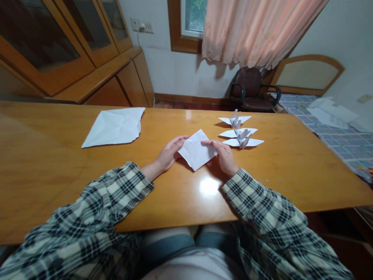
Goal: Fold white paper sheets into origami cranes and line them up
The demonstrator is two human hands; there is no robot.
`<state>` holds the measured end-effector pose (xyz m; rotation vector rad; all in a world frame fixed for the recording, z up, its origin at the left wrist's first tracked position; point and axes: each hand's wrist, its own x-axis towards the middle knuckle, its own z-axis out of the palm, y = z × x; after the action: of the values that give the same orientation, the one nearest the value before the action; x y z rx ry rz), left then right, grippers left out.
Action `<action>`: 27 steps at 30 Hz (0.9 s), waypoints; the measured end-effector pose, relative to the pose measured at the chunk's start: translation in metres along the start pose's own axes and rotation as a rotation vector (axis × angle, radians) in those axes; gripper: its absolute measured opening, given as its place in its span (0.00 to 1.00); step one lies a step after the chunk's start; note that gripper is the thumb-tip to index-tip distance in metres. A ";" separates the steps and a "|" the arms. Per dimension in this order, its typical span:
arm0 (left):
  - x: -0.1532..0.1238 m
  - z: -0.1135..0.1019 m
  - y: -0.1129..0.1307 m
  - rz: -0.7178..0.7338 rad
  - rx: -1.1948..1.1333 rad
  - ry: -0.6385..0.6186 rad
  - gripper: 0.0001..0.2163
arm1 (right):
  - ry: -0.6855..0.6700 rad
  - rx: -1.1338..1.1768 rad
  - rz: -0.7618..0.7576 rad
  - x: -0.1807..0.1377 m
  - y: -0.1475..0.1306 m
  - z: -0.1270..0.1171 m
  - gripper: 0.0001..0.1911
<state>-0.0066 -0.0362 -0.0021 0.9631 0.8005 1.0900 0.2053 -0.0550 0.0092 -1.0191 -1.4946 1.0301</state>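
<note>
A piece of white folded paper (196,153), roughly diamond-shaped, is held between my two hands over the middle of the table. My left hand (170,153) grips its left corner, thumb on top and fingers partly hidden behind. At the right corner my right hand (224,154) pinches the paper, with its index finger lying along the upper face. A crease or edge runs across the sheet between the hands. Just beyond my right hand stand three white paper cranes, the nearest crane (243,140) close to my fingers and the farthest crane (234,119) behind.
A larger creased white sheet (116,126) with one ragged edge lies on the left of the wooden table (163,208). Past the table are a wooden cabinet (101,74), a dark office chair (252,87) and a pink curtain (250,31). More white paper (332,112) rests on a checked bed at right.
</note>
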 end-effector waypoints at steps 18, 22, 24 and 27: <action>0.002 0.000 -0.008 0.019 0.257 0.049 0.18 | -0.062 -0.056 0.052 -0.001 -0.006 0.002 0.26; 0.002 -0.001 -0.009 0.015 0.209 0.062 0.18 | -0.027 -0.042 0.083 0.000 -0.002 0.002 0.27; 0.002 -0.001 -0.010 0.010 0.193 0.058 0.18 | -0.014 -0.022 0.105 0.000 0.000 0.003 0.27; 0.003 -0.001 -0.010 0.003 0.180 0.048 0.17 | 0.001 0.006 0.096 -0.001 0.002 0.004 0.26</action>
<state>-0.0037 -0.0346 -0.0119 1.0924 0.9494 1.0597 0.2020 -0.0555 0.0069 -1.0960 -1.4527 1.1004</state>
